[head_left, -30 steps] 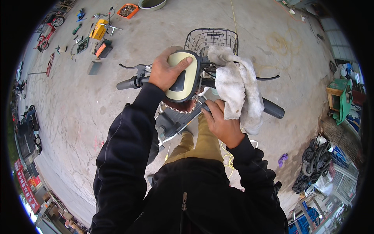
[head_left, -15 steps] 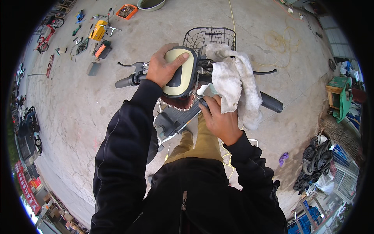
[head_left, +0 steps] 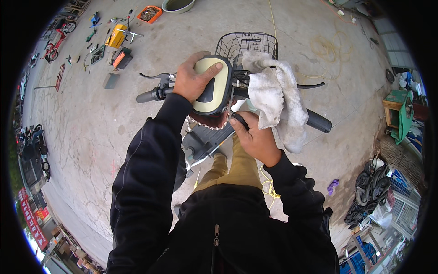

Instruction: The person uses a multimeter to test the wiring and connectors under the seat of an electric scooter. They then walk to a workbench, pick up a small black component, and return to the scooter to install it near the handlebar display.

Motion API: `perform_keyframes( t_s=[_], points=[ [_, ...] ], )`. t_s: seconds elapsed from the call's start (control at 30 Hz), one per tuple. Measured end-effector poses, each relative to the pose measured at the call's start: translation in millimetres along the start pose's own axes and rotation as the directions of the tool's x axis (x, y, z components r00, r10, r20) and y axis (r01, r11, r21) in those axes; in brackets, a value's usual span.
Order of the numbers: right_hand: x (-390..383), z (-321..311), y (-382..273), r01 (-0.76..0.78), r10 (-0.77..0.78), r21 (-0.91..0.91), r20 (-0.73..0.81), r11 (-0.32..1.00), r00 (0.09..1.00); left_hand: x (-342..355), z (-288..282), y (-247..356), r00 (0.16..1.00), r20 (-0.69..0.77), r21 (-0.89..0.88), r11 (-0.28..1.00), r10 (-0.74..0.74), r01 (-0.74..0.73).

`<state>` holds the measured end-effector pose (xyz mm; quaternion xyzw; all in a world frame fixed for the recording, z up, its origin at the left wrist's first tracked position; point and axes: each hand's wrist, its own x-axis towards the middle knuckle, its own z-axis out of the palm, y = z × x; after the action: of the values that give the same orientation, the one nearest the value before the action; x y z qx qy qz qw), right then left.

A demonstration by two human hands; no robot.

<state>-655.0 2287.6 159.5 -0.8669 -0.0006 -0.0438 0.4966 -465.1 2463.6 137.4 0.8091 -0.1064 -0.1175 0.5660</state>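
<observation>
My left hand [head_left: 193,77] is wrapped round the side of a rounded cream-and-black instrument housing [head_left: 217,89], thumb lying on its face. It sits tilted at the middle of an electric bike's handlebar [head_left: 149,96]. Just below its right edge, my right hand [head_left: 258,139] pinches a small black part [head_left: 240,120] between thumb and fingers. What that part joins to is hidden. Wires and a whitish piece show in the gap between housing and hand. A white cloth [head_left: 269,96] hangs over the right side of the handlebar, touching or just above my right hand.
A black wire basket [head_left: 246,44] is on the bike's front, and brake levers stick out on both sides. Tools, a yellow box [head_left: 117,36] and an orange tray [head_left: 149,14] stand far left. Yellow hose [head_left: 331,48] coils on the floor. Black bags [head_left: 368,192] lie at the right.
My right hand has turned and lifted slightly, so more of the black part shows at its fingertips. My left hand keeps its hold on the housing.
</observation>
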Motion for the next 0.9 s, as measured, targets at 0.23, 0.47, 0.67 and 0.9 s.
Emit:
perform_keyframes(
  t_s=[0.23, 0.47, 0.67, 0.9],
  points=[
    [5.3, -10.8, -0.4, 0.255, -0.254, -0.458, 0.067, 0.851, 0.965, -0.8, -1.9, 1.5, 1.0, -0.006, 0.082, 0.997, 0.014, -0.013],
    [7.8, 4.0, 7.4, 0.209, -0.221, -0.421, 0.019, 0.883, 0.975, -0.9, -1.3, 3.9, 1.0, -0.007, 0.029, 1.0, -0.003, 0.003],
    [-1.2, 16.8, 5.9, -0.055, 0.056, 0.006, -0.047, 0.998, 0.997, -1.3, -1.5, 4.8, 1.0, -0.001, 0.018, 1.0, -0.007, 0.007],
    [-3.1, 11.7, 0.7, 0.058, -0.071, -0.142, -0.095, 0.988, 0.993, 1.9, -3.3, -6.3, 1.0, 0.007, -0.029, 0.999, -0.018, 0.018]
  ],
)
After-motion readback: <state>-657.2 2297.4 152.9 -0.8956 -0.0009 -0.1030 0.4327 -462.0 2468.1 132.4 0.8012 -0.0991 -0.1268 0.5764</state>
